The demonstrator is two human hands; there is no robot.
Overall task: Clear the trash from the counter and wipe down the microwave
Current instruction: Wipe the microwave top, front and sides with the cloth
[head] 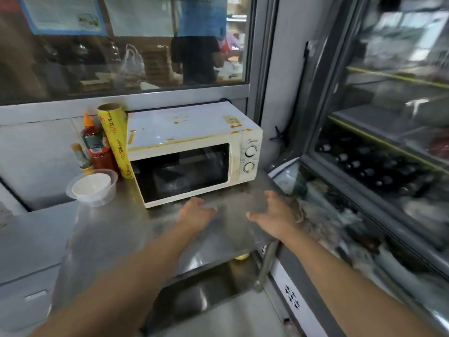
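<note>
Both hands hover empty over the steel counter (116, 229), the left hand (195, 212) and right hand (274, 215) with fingers loosely spread. Just beyond them sits the stained white microwave (194, 152), a plastic cup (92, 187) at its left.

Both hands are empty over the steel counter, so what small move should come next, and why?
Probably the left hand should reach left for the clear plastic cup beside the stained white microwave: it looks like trash, and the right hand is farther away.
</note>
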